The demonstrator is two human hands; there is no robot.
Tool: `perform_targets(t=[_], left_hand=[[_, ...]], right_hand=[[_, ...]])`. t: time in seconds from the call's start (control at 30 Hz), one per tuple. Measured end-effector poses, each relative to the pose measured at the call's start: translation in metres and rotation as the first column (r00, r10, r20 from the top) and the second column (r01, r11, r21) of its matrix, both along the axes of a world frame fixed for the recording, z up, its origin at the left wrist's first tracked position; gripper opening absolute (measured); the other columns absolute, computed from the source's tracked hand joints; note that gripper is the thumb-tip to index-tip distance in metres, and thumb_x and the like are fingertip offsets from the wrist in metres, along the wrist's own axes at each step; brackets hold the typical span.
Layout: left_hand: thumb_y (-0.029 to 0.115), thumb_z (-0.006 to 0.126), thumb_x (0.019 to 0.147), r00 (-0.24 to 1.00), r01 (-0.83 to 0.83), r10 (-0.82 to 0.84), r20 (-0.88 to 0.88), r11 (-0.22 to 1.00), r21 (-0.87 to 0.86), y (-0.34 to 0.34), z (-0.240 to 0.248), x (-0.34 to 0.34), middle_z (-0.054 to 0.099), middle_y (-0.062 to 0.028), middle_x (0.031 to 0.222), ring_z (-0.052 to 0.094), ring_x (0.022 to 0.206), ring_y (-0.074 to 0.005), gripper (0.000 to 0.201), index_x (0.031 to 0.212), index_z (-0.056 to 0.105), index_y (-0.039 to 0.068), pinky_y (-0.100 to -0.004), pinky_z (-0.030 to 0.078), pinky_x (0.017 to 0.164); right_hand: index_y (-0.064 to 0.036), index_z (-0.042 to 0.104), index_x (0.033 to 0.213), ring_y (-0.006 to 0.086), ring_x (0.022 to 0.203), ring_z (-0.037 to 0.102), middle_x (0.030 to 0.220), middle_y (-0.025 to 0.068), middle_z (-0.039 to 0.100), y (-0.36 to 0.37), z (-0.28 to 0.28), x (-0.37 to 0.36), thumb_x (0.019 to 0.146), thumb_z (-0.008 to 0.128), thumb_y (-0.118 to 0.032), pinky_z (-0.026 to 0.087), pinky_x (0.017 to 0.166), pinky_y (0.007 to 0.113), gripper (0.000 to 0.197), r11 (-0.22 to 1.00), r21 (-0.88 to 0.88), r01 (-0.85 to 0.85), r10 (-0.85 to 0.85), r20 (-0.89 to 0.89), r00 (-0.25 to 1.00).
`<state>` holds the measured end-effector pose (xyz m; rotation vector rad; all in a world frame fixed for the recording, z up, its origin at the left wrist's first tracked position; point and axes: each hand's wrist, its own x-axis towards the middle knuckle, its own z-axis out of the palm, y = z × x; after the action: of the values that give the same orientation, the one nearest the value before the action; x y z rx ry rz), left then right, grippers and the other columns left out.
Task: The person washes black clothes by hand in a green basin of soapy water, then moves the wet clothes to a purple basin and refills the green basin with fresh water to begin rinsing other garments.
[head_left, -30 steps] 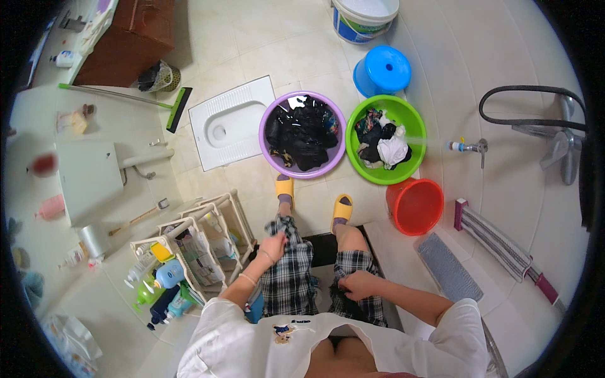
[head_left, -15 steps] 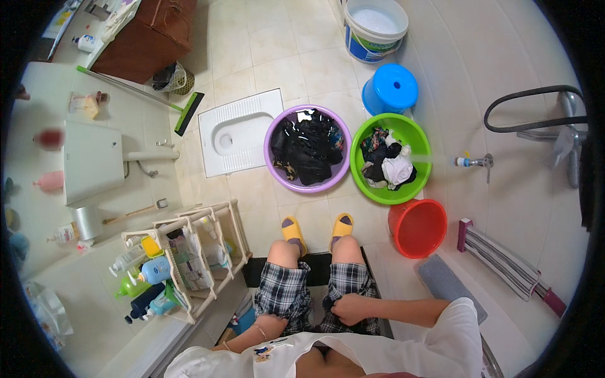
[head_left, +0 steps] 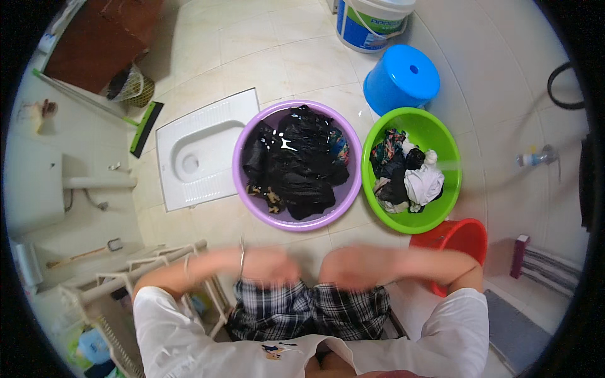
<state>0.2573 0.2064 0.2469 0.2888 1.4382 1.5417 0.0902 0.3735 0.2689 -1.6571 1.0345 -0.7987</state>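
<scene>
1. The person sits and looks down at a tiled bathroom floor (head_left: 302, 50).
2. Both hands are held out in front of the knees, over checked shorts (head_left: 302, 312).
3. The left hand (head_left: 271, 266) is a blur. I cannot tell if it is open or closed.
4. The right hand (head_left: 354, 268) is a blur too. I cannot tell if it is open or closed.
5. The two hands are near each other with a small gap between them. I see nothing held in them.
6. A thin bracelet (head_left: 242, 259) sits on the left wrist.
7. The purple tub (head_left: 249, 208) is on the floor just in front of the hands. It is full of wet dark clothes (head_left: 296, 167).
8. The green tub (head_left: 441, 138) stands right beside the purple tub, on its right. It holds mixed clothes, with a white cloth (head_left: 423, 184) on top.
9. A blue stool (head_left: 403, 79) stands behind the green tub.
10. A red bucket (head_left: 460, 238) stands near the right arm.
11. A white and blue bucket (head_left: 372, 25) is far at the back.
12. A white floor toilet (head_left: 195, 157) is left of the purple tub.
13. A green floor wiper (head_left: 145, 126) lies by the toilet.
14. A white rack (head_left: 126, 283) stands by the left arm.
</scene>
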Motion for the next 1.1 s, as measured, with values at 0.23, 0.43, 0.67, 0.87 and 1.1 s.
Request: perform_targets(t=[0.23, 0.43, 0.67, 0.87, 1.1], left_hand=[[0.023, 0.054, 0.076, 0.607, -0.745, -0.114, -0.786, 0.261, -0.613, -0.087, -0.116, -0.170, 0.053, -0.0144, 0.088, 0.051, 0.085, -0.0322, 0.026, 0.094, 0.053, 0.004, -0.0387, 0.044, 0.072], [0.018, 0.060, 0.068, 0.368, -0.905, -0.014, -0.930, -0.236, -0.354, -0.124, -0.151, -0.055, 0.049, -0.0127, 0.095, 0.046, 0.091, -0.0317, 0.042, 0.105, 0.046, 0.005, -0.0400, 0.039, 0.075], [0.034, 0.046, 0.083, -0.015, -0.829, 0.989, -0.145, -0.094, -0.551, -0.045, -0.235, 0.082, 0.046, -0.0204, 0.101, 0.053, 0.085, -0.0272, 0.048, 0.114, 0.030, 0.000, -0.0326, 0.048, 0.059], [0.029, 0.039, 0.086, -0.397, -0.878, 0.918, -0.007, -0.381, -0.290, -0.003, -0.248, 0.065, 0.052, -0.0123, 0.090, 0.058, 0.065, -0.0183, 0.037, 0.113, 0.031, 0.005, -0.0265, 0.049, 0.040], [0.031, 0.043, 0.084, -0.346, -0.863, 0.906, -0.243, -0.409, -0.296, -0.099, -0.265, 0.073, 0.053, -0.0056, 0.075, 0.056, 0.061, -0.0141, 0.031, 0.098, 0.042, 0.004, -0.0261, 0.049, 0.043]], right_hand=[[-0.0014, 0.043, 0.102, 0.0339, 0.085, 0.047, 0.092, 0.0185, 0.045, -0.062, -0.152, -0.078, 0.063, 0.062, -0.014, 0.042, 0.070, 0.040, 0.045, 0.911, -0.246, 0.332, -0.405, -0.692, 0.598], [-0.0075, 0.028, 0.125, 0.0333, 0.110, 0.034, 0.123, 0.0181, 0.032, -0.017, -0.192, -0.032, 0.048, 0.073, -0.024, 0.027, 0.089, 0.050, 0.091, 0.981, -0.174, 0.086, -0.193, -0.809, 0.555], [-0.0090, 0.036, 0.121, 0.0285, 0.106, 0.040, 0.118, 0.0145, 0.039, -0.008, -0.223, -0.036, 0.047, 0.069, -0.026, 0.026, 0.087, 0.049, 0.083, 0.887, -0.424, 0.181, -0.442, -0.672, 0.595], [-0.0105, 0.035, 0.122, 0.0280, 0.104, 0.041, 0.116, 0.0155, 0.040, -0.013, -0.226, -0.028, 0.038, 0.074, -0.031, 0.026, 0.086, 0.051, 0.095, 0.878, -0.444, 0.179, -0.460, -0.680, 0.571], [-0.0075, 0.041, 0.117, 0.0278, 0.099, 0.043, 0.110, 0.0170, 0.044, -0.053, -0.236, 0.025, 0.052, 0.064, -0.021, 0.027, 0.085, 0.050, 0.070, 0.769, -0.567, 0.296, -0.629, -0.590, 0.506]])
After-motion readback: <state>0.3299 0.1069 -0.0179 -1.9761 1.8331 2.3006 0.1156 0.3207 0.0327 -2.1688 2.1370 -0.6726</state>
